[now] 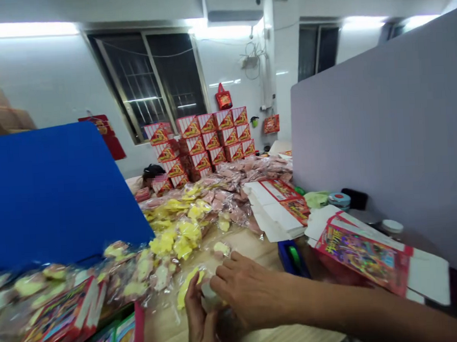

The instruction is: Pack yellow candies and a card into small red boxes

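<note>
Low in the middle of the head view, my left hand (pixel 201 318) has its fingers curled round a small pale, whitish piece (pixel 209 298), blurred and partly hidden. My right hand (pixel 246 287) reaches in from the right, its bent fingers closed on the same piece from above. Just beyond the hands lie a yellow bagged piece (pixel 186 288) and a small cream one (pixel 221 249). Farther back, several yellow shapes in clear plastic bags (pixel 178 237) are heaped on the wooden table (pixel 286 336).
Pink bagged pieces (pixel 233 191) pile up behind. Flattened red-and-white cartons (pixel 276 209), a blue tape dispenser (pixel 292 259) and a printed box (pixel 367 255) lie right. Red card packs (pixel 63 317) lie left. A blue panel (pixel 57 195) and grey panel (pixel 380 147) flank the table; a person sits behind.
</note>
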Motion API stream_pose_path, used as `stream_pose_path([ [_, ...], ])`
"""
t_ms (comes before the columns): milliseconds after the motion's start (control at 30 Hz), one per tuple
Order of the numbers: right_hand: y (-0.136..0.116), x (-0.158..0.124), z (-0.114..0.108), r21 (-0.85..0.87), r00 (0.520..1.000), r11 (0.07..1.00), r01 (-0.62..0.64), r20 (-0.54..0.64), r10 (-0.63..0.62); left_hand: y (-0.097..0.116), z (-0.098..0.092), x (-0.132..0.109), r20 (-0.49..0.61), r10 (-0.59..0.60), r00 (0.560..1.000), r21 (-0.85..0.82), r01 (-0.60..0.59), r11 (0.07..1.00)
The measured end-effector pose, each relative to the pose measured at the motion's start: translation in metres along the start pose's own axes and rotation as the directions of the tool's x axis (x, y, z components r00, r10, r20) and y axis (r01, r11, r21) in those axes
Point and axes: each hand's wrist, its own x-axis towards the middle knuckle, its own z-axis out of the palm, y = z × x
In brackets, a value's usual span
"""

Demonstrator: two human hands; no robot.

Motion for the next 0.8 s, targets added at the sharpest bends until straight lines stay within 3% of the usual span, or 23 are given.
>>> stream_pose_path([
  [133, 0.000, -0.026, 0.022, 0.039, 0.977, 0.982, -0.183, -0.100, 0.186, -0.021, -0.007, 0.010, -0.088, 0.043, 0.995, -0.120, -0.054, 0.991],
  [233, -0.006, -0.052, 0.049, 0.292, 0.850, 0.883, -0.368, -0.279, 0.446, -0.031, -0.018, 0.014, -0.110, 0.089, 0.990, -0.058, -0.096, 0.994],
  [300, -0.011, -0.066, 0.072, 0.420, 0.783, 0.840, -0.342, -0.367, 0.502, -0.032, -0.023, 0.012, -0.090, 0.116, 0.989, 0.052, -0.112, 0.992],
  [467, -0.010, -0.072, 0.119, 0.483, 0.701, 0.843, -0.237, -0.516, 0.492, -0.020, -0.019, -0.005, 0.037, 0.230, 0.973, 0.286, -0.231, 0.930],
  [633, 0.003, -0.057, 0.123, 0.438, 0.720, 0.891, -0.115, -0.581, 0.379, -0.016, -0.012, -0.012, -0.046, 0.236, 0.971, 0.247, -0.218, 0.944],
  [733, 0.006, -0.052, 0.116, 0.476, 0.768, 0.877, -0.070, -0.535, 0.351, -0.012, -0.010, -0.010, 0.002, 0.122, 0.993, 0.132, -0.121, 0.984],
  [800, 0.005, -0.052, 0.114, 0.501, 0.803, 0.865, -0.038, -0.500, 0.325, -0.008, -0.006, -0.007, 0.021, 0.006, 1.000, -0.067, -0.005, 0.998],
])
